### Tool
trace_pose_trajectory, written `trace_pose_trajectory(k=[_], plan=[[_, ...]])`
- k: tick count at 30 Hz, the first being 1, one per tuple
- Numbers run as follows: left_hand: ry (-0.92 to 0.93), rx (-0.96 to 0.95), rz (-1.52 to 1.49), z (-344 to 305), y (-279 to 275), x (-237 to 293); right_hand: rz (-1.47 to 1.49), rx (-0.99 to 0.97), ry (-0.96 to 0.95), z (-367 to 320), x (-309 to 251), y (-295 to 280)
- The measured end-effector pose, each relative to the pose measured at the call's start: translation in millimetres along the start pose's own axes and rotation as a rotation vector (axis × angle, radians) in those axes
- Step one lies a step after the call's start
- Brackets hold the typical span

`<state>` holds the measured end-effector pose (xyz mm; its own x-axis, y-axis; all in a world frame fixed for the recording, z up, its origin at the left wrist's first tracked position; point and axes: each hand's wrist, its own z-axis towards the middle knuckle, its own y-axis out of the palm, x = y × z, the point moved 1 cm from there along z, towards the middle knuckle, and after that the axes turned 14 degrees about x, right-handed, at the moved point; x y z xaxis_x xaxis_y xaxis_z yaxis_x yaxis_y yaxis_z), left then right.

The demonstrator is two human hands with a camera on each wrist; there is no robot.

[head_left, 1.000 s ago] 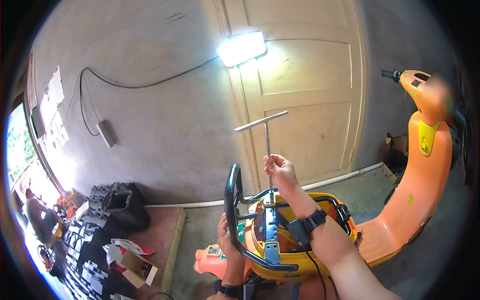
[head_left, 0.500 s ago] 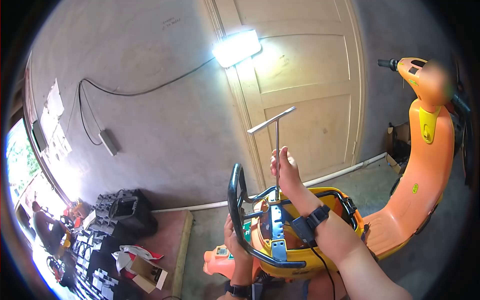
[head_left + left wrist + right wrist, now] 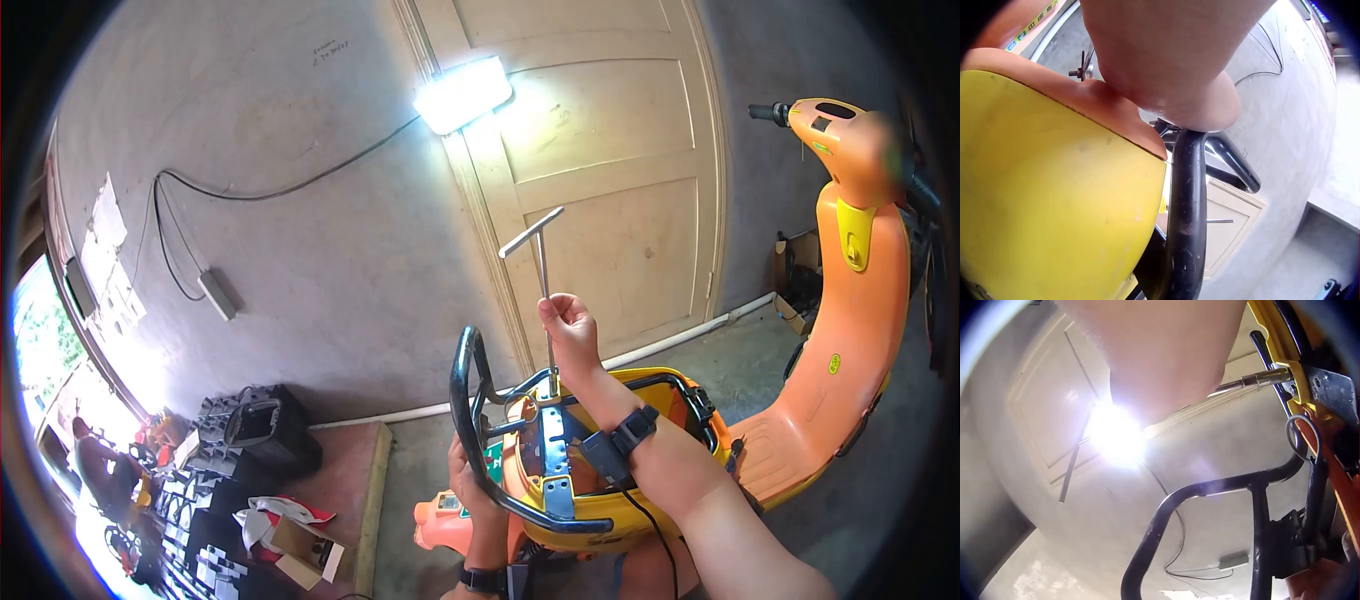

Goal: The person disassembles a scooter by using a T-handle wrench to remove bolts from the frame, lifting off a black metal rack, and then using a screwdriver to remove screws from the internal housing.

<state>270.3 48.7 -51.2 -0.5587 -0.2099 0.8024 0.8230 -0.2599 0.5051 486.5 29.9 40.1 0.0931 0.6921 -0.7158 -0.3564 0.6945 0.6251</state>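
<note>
My right hand [image 3: 572, 335] grips the shaft of a T-handle socket wrench [image 3: 543, 268], fingers curled and thumb along the steel. The wrench stands upright, crossbar on top. Its socket end [image 3: 1265, 379] meets a dark metal bracket [image 3: 556, 450] on the rear of an orange and yellow electric scooter [image 3: 775, 455]. Below the bracket's left side, my left hand [image 3: 475, 490] is at the black tubular rail [image 3: 463, 390], partly behind it. In the left wrist view its heel lies right at the tube [image 3: 1188, 206]; the fingers are hidden there.
A bright lamp [image 3: 465, 95] hangs by the panelled door [image 3: 620, 130]. Black crates [image 3: 265, 425] and an open cardboard box [image 3: 305, 550] lie at lower left. The scooter's handlebar [image 3: 770, 112] rises at far right. A cable [image 3: 660, 540] hangs from my right wrist.
My right hand has shifted on the wrench shaft, its fingers loosening and then curling again. The crossbar has turned and the view has shifted slightly. My left hand stays at the rail.
</note>
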Motion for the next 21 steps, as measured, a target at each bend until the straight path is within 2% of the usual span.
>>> trace_pose_trajectory(k=[4,6,8,10,12,14,16,18,21], plan=[[0.011,-0.006,-0.006,-2.5,0.7,3.8,-0.061,-0.048,0.16,2.3,-5.8,4.4],[-0.023,0.009,-0.055,-3.3,-0.1,1.3,-0.062,-0.055,0.164,1.8,-10.8,6.5],[-0.009,0.0,0.008,-0.2,-1.8,-0.1,0.053,-0.069,0.371,4.1,-10.5,4.1],[-0.006,-0.015,-0.011,-1.8,0.8,4.9,-0.006,-0.009,0.36,4.4,-7.7,7.3],[0.056,-0.054,0.013,-1.4,1.2,6.5,0.003,-0.048,0.326,1.9,-3.5,4.0],[0.02,-0.021,0.027,-1.3,1.3,4.1,0.036,-0.118,0.304,0.2,-3.2,1.0],[0.0,-0.026,-0.011,-2.9,5.0,8.1,0.055,-0.169,0.094,-1.0,-2.8,4.4],[-0.031,-0.012,-0.08,-4.2,3.8,6.5,0.014,-0.203,0.126,-0.4,-5.7,-0.9],[-0.039,-0.018,-0.059,-3.2,3.3,8.1,-0.025,-0.138,0.103,0.2,-5.5,0.2]])
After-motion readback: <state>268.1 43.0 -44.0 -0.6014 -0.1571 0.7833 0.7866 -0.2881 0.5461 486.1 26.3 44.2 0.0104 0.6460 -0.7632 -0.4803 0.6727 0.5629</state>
